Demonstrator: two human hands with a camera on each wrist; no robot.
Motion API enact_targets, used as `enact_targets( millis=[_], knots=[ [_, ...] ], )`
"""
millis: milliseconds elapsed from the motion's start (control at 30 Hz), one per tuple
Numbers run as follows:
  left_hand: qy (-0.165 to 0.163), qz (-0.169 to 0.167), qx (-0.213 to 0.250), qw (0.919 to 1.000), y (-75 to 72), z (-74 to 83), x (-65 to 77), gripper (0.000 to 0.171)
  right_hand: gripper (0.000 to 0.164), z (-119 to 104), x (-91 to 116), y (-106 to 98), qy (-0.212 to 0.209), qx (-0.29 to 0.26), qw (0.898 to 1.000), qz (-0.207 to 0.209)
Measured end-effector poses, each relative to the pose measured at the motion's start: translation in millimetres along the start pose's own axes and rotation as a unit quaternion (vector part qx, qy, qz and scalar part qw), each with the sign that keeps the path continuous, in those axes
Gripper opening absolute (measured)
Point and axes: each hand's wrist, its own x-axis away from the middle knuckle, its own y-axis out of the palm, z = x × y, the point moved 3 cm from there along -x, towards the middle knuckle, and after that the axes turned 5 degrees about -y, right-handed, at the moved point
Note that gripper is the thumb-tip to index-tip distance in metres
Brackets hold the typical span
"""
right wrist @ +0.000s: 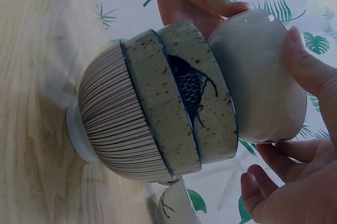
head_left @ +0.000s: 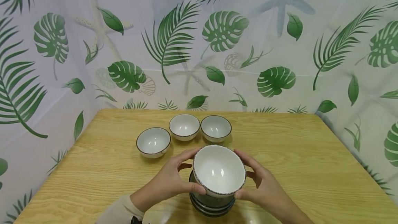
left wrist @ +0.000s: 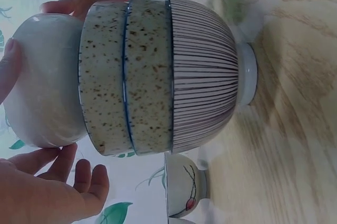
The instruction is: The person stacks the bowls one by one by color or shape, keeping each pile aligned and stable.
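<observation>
two bare hands share one speckle-rimmed white bowl (head_left: 219,169), held between them at the top of a stack; the left hand (head_left: 169,179) has its thumb at the near side of the rim and its other fingers bent along the far left side; the right hand (head_left: 264,187) mirrors it from the right, thumb near, fingers reaching to the far edge; both sets of fingers are spread to the bowl's width and grip its wall.

below it, as the wrist views show, an upper speckled bowl (left wrist: 103,77) sits in a lower speckled bowl (left wrist: 149,77), and that one in a striped bowl (left wrist: 205,74) whose foot stands on the wooden tabletop (head_left: 295,155); the upper rim hides the underside of the held bowl, so i cannot tell whether it touches; a dark blue fish (right wrist: 189,84) decorates the upper speckled bowl.

beyond the stack stand three brown-rimmed bowls, all upright: the left bowl (head_left: 153,142), just beside the middle bowl (head_left: 184,126), and the right bowl (head_left: 216,128), close against the middle one; a pale sleeve (head_left: 119,212) and a black wristband (head_left: 135,220) show on the left arm; behind hangs a leaf-printed cloth (head_left: 183,89).
</observation>
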Motion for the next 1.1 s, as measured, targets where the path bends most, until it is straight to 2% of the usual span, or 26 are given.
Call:
enact_targets(
  millis=[200,433,800,1100],
  knots=[
    [-0.013,0.001,-0.003,0.9999,1.3,-5.1,5.0,0.086,0.086,5.5,1.6,2.3,-0.018,0.033,0.999,-0.01],
    [-0.015,-0.002,-0.013,0.9998,2.5,-12.0,9.7,0.088,0.086,11.2,4.0,5.7,-0.006,0.045,0.999,-0.021],
    [-0.044,-0.014,0.011,0.9988,4.2,-19.8,16.1,0.086,0.089,18.0,6.9,10.7,-0.018,0.061,0.998,-0.027],
    [-0.043,-0.022,0.007,0.9988,5.7,-23.1,15.4,0.086,0.084,17.5,8.7,12.4,0.031,0.059,0.997,-0.026]
  ],
)
